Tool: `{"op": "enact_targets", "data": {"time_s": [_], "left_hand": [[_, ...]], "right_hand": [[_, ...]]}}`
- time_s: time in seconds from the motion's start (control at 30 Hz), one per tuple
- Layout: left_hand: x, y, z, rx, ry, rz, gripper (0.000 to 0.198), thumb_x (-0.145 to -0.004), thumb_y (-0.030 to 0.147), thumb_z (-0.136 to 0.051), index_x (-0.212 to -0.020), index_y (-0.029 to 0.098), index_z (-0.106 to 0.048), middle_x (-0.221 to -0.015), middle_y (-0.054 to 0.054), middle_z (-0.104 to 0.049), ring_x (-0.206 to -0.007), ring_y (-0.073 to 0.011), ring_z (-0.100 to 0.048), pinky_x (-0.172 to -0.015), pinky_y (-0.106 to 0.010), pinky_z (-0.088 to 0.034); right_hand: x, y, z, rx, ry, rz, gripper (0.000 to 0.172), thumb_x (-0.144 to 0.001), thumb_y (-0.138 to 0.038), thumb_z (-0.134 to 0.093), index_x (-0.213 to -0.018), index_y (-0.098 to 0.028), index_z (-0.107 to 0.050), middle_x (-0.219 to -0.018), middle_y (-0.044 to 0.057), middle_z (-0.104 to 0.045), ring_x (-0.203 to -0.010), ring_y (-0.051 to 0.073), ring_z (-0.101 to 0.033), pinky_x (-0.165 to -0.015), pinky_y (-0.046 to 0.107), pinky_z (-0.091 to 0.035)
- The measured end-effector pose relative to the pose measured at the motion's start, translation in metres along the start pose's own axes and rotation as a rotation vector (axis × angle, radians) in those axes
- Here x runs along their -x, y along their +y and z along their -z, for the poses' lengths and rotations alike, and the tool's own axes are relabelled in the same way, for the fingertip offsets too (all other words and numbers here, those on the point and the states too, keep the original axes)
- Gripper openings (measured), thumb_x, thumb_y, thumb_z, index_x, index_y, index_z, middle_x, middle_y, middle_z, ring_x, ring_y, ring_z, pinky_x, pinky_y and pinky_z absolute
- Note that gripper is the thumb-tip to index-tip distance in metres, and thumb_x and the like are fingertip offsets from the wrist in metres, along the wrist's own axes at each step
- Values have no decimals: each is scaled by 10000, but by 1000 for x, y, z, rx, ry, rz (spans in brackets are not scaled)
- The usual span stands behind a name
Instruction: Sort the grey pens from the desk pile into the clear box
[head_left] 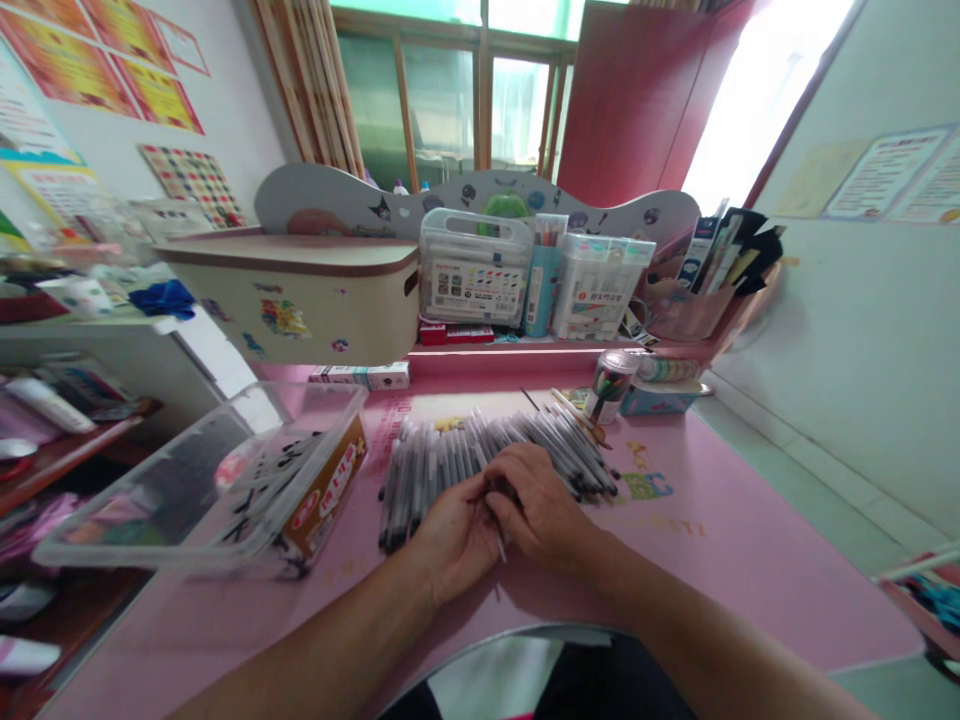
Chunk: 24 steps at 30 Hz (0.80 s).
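My left hand point(459, 538) and my right hand point(536, 505) meet over the front of the desk, fingers curled together. Between them a thin pale stick point(502, 546), like a pen refill, pokes out below; my fingers hide most of it. Just beyond lies a wide row of pens point(435, 465) with clear-grey barrels and dark ends, side by side. More of the row point(566, 445) fans out past my right hand. To the left, a clear plastic bin point(187, 555) holds dark, thin pieces and a brown printed box point(328, 500).
A pink desk point(675, 590) carries everything. Behind the pens stand a jar of colored sticks point(611, 385) and a blue box point(660, 398). The rear shelf bears a lidded cream box point(322, 310), a marker case point(474, 268), a blue tube point(541, 285) and a pen holder point(686, 305).
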<state>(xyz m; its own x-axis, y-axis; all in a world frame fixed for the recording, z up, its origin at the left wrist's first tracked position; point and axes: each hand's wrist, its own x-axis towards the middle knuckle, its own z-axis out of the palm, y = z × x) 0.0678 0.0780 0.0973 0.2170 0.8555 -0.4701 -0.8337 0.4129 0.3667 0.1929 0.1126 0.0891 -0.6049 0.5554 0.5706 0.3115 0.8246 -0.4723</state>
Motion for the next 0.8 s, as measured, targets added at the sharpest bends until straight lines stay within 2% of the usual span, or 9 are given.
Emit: {"op": "enact_targets", "data": {"time_s": [0.13,0.2,0.3,0.4,0.5,0.57,0.67,0.73,0.8], "left_hand": [[0,4,1,19,41,-42,284,-967,135,-401,-824,99,-645,-743,-81,-686,-649,-120,-677,-659,-228,-587],[0,7,2,-20,58,-48,247,-961,131,-412,-861,108,-637,-752,-77,-678,-647,-122,-670,-608,-228,-582],[3,16,1,-132,73,-88,158,-938,147,-469,-879,118,-613,-692,-32,-601,-478,-66,-538,-375,-125,-398],[14,34,-5,-288,9,-265,77,-896,177,-555,-867,133,-610,-648,12,-522,-410,-30,-381,-333,-99,-242],[33,60,-11,-508,-35,-495,73,-842,198,-629,-904,162,-644,-646,9,-536,-423,-45,-360,-356,-120,-238],[49,79,-13,-693,-1,-606,106,-826,205,-654,-924,167,-669,-654,-2,-565,-442,-64,-384,-383,-147,-259],[75,106,-13,-1059,145,-752,110,-828,189,-656,-930,167,-693,-670,12,-594,-543,-90,-464,-506,-159,-339],[91,123,-11,-1327,302,-844,117,-837,181,-642,-937,173,-701,-743,24,-643,-704,-124,-545,-690,-199,-407],[102,141,-7,-1615,445,-914,161,-849,206,-630,-993,184,-698,-873,33,-686,-860,-171,-579,-856,-271,-394]], "right_hand": [[1,3,9,-152,68,-75,202,-942,-196,-424,-1082,-203,-569,-1088,102,-616,-1044,229,-545,-946,400,-423],[0,7,13,-187,157,-147,215,-953,-210,-401,-1086,-208,-570,-1090,95,-616,-1036,223,-560,-943,390,-425],[-3,15,17,-134,342,-261,192,-953,-235,-394,-1012,-210,-575,-1005,72,-614,-980,217,-565,-915,372,-423],[-7,24,19,-51,434,-350,163,-938,-240,-412,-979,-217,-568,-960,56,-612,-949,214,-559,-884,352,-420],[-10,30,20,14,387,-354,127,-885,-206,-462,-954,-203,-569,-932,60,-607,-909,218,-557,-844,348,-415],[-11,32,20,98,313,-323,98,-844,-173,-492,-894,-190,-574,-897,69,-598,-892,227,-551,-826,355,-404],[-11,34,21,254,214,-311,93,-814,-134,-502,-810,-186,-579,-859,77,-592,-888,239,-545,-825,364,-388],[-11,36,22,359,160,-336,102,-816,-131,-509,-790,-183,-592,-849,82,-591,-880,245,-549,-825,370,-383],[-11,37,25,466,90,-366,98,-826,-152,-529,-790,-173,-618,-849,97,-598,-877,258,-557,-815,379,-380]]}}
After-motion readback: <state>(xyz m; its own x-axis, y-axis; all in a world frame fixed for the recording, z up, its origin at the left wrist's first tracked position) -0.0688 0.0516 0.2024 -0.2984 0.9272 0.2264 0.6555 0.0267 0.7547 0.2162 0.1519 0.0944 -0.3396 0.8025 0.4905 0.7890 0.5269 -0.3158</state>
